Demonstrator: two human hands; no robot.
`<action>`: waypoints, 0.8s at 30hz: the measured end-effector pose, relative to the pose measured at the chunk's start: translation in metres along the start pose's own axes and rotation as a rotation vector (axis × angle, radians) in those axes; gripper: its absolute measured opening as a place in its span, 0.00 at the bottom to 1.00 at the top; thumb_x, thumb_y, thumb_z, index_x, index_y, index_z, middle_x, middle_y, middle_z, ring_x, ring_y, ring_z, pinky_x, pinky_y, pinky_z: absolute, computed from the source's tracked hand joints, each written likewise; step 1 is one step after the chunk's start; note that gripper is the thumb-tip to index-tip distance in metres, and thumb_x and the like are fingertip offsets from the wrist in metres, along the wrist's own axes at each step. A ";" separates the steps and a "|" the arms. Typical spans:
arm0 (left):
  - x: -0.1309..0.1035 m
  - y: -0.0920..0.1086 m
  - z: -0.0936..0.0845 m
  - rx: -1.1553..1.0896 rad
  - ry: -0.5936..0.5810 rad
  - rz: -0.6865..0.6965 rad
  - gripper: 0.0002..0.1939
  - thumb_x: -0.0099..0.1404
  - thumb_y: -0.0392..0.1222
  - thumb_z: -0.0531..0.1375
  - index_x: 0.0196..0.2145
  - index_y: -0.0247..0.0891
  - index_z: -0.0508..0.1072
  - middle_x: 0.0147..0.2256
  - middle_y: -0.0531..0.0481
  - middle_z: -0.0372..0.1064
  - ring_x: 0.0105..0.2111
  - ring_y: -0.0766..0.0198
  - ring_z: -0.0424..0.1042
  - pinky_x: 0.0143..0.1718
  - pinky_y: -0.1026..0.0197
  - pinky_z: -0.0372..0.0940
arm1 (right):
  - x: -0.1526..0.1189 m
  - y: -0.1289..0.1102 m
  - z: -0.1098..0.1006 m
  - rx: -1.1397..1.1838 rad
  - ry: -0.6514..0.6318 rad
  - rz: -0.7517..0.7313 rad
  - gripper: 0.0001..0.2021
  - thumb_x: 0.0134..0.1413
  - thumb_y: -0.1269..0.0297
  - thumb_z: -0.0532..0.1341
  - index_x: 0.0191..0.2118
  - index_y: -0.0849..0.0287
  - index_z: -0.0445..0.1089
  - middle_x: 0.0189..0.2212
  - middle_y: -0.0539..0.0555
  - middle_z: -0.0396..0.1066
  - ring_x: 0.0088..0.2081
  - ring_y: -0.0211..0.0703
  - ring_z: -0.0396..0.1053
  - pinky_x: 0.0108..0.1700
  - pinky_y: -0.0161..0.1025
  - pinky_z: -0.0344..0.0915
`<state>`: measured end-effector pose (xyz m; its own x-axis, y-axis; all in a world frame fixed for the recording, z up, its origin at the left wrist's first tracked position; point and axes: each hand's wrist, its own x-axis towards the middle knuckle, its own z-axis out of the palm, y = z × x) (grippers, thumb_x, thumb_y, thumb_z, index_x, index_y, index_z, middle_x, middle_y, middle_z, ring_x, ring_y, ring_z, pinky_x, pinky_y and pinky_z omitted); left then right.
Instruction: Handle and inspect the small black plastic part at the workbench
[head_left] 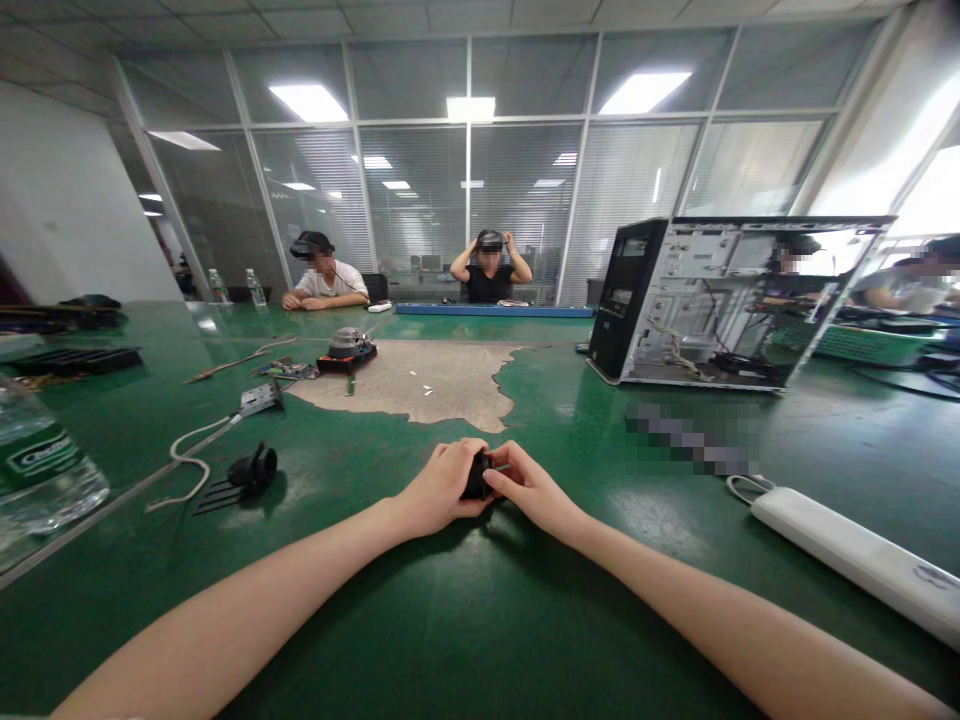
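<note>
You have a small black part [477, 476] between your two hands, right in front of you over the green desk [450, 640]. Take that part as the middle of the clock. Your left hand [446, 487] comes in from 9 o'clock and curls round it, with fingers over the top and one digit underneath. Your right hand [531, 482] comes in from 3 o'clock and pinches its right side between thumb and fingers. Your fingers hide most of it, so I can't really tell its full shape.

It looks like hard plastic, so I'd guess it is light and stiff. Its dark skin may be smooth and a bit slippery. Hold it by its firm outer sides, and go easy on any thin bits, since those could snap.

At 9 o'clock lies a black round piece with slats [253, 470], with a water bottle [49, 465] farther out. Between 10 and 11 sits an orange and black thing with a round top [347, 352]. Around 2 o'clock stands an open computer case [630, 300]. Between 3 and 4 o'clock lies a white power strip [847, 550].
</note>
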<state>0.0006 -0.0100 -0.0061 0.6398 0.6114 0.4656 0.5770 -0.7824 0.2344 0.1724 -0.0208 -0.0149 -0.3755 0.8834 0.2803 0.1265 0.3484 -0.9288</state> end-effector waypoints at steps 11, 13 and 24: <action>-0.001 -0.001 0.001 0.007 0.007 0.007 0.28 0.54 0.43 0.59 0.49 0.38 0.51 0.44 0.44 0.60 0.44 0.54 0.61 0.45 0.51 0.55 | 0.002 0.003 0.002 0.039 0.014 -0.001 0.12 0.50 0.58 0.57 0.38 0.57 0.58 0.34 0.50 0.64 0.35 0.38 0.65 0.36 0.38 0.65; -0.001 -0.001 0.001 0.011 0.005 0.006 0.28 0.54 0.42 0.59 0.49 0.38 0.51 0.44 0.44 0.60 0.44 0.54 0.61 0.45 0.51 0.55 | 0.002 0.006 0.001 0.012 0.024 0.009 0.13 0.50 0.58 0.57 0.41 0.57 0.59 0.36 0.52 0.64 0.36 0.39 0.65 0.37 0.38 0.65; 0.000 0.001 -0.002 -0.016 0.010 0.012 0.27 0.53 0.40 0.59 0.48 0.39 0.52 0.44 0.45 0.60 0.44 0.55 0.61 0.45 0.52 0.55 | -0.003 -0.003 0.002 0.018 -0.023 -0.047 0.09 0.50 0.62 0.58 0.37 0.56 0.59 0.35 0.49 0.63 0.38 0.39 0.65 0.38 0.38 0.65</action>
<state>0.0000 -0.0109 -0.0046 0.6417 0.6008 0.4767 0.5613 -0.7915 0.2419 0.1718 -0.0255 -0.0133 -0.4015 0.8589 0.3180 0.0923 0.3833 -0.9190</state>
